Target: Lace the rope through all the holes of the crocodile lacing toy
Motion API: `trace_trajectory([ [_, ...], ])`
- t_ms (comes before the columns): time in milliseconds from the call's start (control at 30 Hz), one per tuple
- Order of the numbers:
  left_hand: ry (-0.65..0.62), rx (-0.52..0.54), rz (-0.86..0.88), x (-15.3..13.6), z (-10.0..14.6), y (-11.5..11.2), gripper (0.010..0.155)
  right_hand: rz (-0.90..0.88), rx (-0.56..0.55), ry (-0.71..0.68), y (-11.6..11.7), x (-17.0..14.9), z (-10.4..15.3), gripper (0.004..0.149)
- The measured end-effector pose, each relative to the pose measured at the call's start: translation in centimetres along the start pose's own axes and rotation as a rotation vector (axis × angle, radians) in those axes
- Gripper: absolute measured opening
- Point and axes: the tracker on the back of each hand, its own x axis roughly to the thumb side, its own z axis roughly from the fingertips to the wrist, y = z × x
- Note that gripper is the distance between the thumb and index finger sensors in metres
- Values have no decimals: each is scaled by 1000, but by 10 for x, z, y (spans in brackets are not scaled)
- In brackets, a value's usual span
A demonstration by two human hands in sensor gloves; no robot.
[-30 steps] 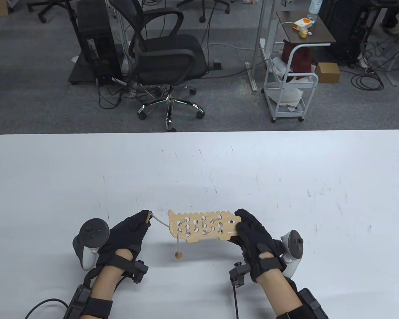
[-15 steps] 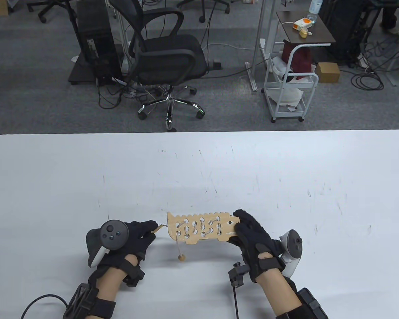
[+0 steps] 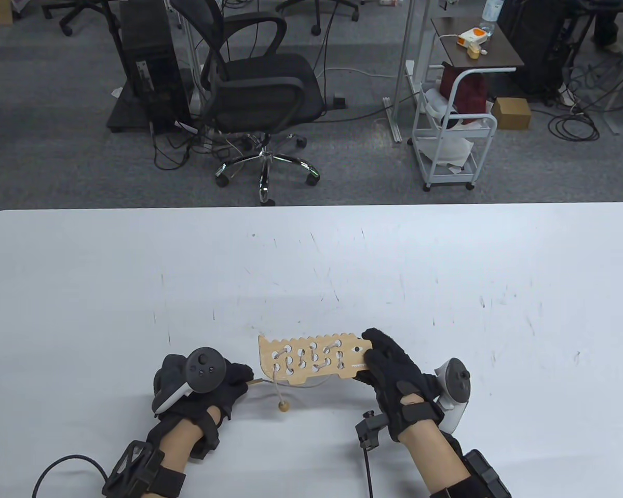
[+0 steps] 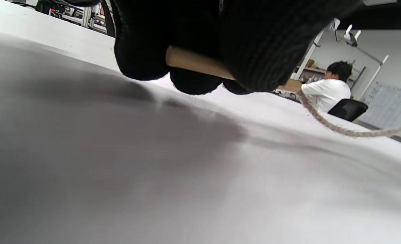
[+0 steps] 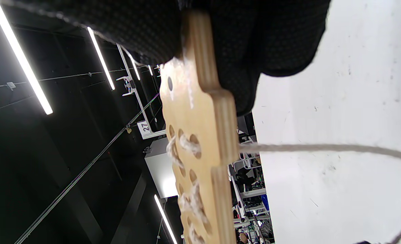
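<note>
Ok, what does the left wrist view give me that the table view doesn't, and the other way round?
Left wrist view only: the left hand's fingers pinching the wooden needle just above the table.

Table view only: the crocodile board, gripped at its head end by the right hand, and the bead hanging on the rope's other end.

Both: the rope trailing from the needle, and the left hand.

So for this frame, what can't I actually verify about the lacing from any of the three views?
- Which holes of the crocodile board are still unlaced: too small in the table view, edge-on in the right wrist view.
- The board's head end: covered by the right hand.
- The wooden needle: its middle is hidden by the left hand.
- The rope under the board: hidden in the table view; cut off by the edge in the left wrist view.
</note>
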Motion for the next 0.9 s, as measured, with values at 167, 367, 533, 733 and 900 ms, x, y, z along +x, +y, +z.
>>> trace_trajectory([
  [167, -12, -25, -94, 8, -1, -2, 43, 13, 6, 4, 1, -1, 0, 54],
  [367, -26, -28, -216, 19, -1, -5, 43, 14, 6, 3, 1, -2, 0, 54],
  [533, -34, -25, -256, 23, -1, -7, 41, 14, 6, 3, 1, -2, 0, 54],
  [733, -35, -16, -209, 19, -1, -6, 41, 17, 7, 3, 1, -2, 0, 54],
  [900, -23, 23, -147, 13, 2, 4, 47, 19, 4, 5, 1, -2, 0, 54],
])
